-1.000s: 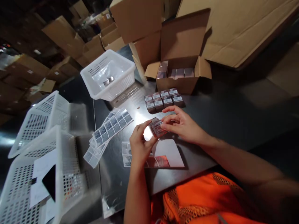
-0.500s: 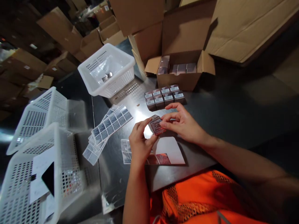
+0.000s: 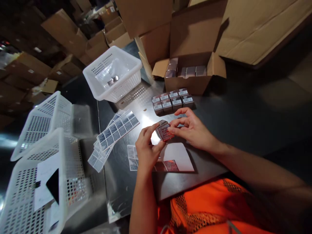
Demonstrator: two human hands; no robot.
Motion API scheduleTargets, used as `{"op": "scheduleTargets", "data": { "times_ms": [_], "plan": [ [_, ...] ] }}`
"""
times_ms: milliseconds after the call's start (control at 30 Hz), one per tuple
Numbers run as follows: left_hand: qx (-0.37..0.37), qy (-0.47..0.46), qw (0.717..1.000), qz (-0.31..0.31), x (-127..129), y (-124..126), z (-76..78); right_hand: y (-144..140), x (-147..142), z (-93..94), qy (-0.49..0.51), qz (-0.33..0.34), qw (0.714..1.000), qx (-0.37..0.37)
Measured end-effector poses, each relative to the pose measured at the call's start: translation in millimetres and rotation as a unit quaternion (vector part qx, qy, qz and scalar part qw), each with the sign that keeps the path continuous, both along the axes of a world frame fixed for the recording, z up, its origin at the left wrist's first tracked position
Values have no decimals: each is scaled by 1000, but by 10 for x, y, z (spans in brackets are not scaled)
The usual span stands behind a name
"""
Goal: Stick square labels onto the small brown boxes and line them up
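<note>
My left hand [image 3: 148, 146] grips a small dark box [image 3: 161, 124] between thumb and fingers, above the metal table. Its face toward me carries a dark red printed sticker [image 3: 165, 132]. The thumb and index finger of my right hand [image 3: 191, 128] are closed together at the sticker's right edge, while the other fingers stay bent. Whether they pinch the sticker or press the box, I cannot tell. Under my hands lies a sticker sheet [image 3: 180, 156], mostly bare white backing on its right, with a few red stickers; my left hand covers part of it.
Several small boxes with barcodes [image 3: 173, 101] stand in two rows beyond my hands. Behind them an open carton [image 3: 187, 85] holds more boxes. Sticker sheets [image 3: 117, 131] overlap on the left. White baskets stand at the back [image 3: 128, 83] and left [image 3: 60, 169].
The whole view has shifted slightly. Both hands keep nearly the same pose on the small box, and the sticker's right edge stays by my right fingertips.
</note>
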State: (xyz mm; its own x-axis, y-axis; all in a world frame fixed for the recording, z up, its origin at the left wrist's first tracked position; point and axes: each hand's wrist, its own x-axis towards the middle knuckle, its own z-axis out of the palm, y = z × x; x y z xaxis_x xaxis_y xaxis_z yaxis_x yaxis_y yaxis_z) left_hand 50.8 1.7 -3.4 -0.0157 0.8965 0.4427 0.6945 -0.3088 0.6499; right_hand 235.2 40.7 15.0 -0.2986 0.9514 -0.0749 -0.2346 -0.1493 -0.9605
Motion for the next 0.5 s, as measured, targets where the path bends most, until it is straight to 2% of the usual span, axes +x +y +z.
{"op": "scheduleTargets", "data": {
  "times_ms": [500],
  "plan": [
    [5,5,1000,1,6,6,0,-13,-1,4,-10,-8,1000,5]
  ]
}}
